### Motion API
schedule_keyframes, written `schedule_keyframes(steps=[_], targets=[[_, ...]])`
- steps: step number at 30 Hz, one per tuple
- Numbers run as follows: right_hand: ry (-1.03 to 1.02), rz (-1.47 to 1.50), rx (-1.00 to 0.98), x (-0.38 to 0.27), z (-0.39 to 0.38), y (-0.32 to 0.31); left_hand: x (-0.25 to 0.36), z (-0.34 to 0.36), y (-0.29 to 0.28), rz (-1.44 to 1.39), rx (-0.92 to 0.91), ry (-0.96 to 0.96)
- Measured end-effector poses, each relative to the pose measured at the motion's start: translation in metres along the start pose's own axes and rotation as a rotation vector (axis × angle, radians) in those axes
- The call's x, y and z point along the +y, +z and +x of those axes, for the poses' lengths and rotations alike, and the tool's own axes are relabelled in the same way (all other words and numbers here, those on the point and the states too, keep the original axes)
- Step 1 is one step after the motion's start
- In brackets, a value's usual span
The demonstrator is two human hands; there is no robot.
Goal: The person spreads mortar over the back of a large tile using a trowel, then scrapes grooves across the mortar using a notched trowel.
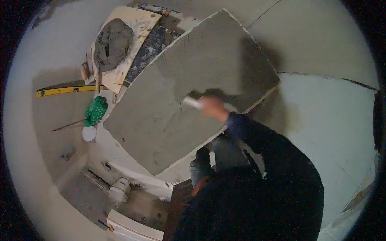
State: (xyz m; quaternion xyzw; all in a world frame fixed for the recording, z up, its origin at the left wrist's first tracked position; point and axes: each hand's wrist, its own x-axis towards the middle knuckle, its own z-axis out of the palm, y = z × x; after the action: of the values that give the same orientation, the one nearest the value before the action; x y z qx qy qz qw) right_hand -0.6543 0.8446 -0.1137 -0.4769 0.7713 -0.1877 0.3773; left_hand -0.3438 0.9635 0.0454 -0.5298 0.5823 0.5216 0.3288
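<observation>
My right hand is closed around a pale trowel, blurred and held over a large tilted rectangular slab. Wet grey mortar coats nearly the whole slab, with ridges and streaks near its far left edge. The tool casts a dark shadow on the mortar, so I cannot tell whether its blade touches. Low by my knee, a small skin-coloured patch looks like my left hand; its fingers are hidden by my dark sleeve and the dim light.
Beyond the slab's left edge, a board bears a mound of grey mortar. Beside it lie a yellow spirit level and a green bag. A white cylindrical container stands lower left. A pale panel spreads to the right.
</observation>
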Motion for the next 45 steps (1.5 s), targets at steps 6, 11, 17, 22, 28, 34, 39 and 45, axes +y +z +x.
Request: schedule_keyframes(steps=[6,11,17,22,28,34,39,45], targets=[[0.363,-0.352,0.542,0.212,-0.044,-0.156,0.010,0.002,-0.007,0.065,-0.071,0.036],[0.426,-0.535,0.423,0.126,-0.034,-0.049,-0.006,-0.008,-0.013,0.128,-0.074,-0.025],[0.333,-0.219,0.060,0.015,-0.070,0.057,-0.008,-0.008,-0.032,0.143,-0.138,0.169],[0.249,0.107,0.299,0.105,-0.082,-0.023,-0.027,0.000,-0.028,0.022,-0.171,0.165],[0.473,-0.341,0.643,0.256,-0.089,-0.164,-0.079,0.021,-0.039,0.093,-0.132,-0.104],[0.502,-0.237,0.459,0.231,-0.073,-0.117,-0.158,0.000,-0.054,-0.689,0.098,-0.385],[0.157,-0.281,0.597,0.162,-0.095,0.003,-0.233,-0.009,-0.049,-0.667,0.077,-0.383],[0.344,-0.251,0.513,0.017,-0.108,0.111,-0.252,-0.041,-0.055,-0.835,0.138,-0.318]])
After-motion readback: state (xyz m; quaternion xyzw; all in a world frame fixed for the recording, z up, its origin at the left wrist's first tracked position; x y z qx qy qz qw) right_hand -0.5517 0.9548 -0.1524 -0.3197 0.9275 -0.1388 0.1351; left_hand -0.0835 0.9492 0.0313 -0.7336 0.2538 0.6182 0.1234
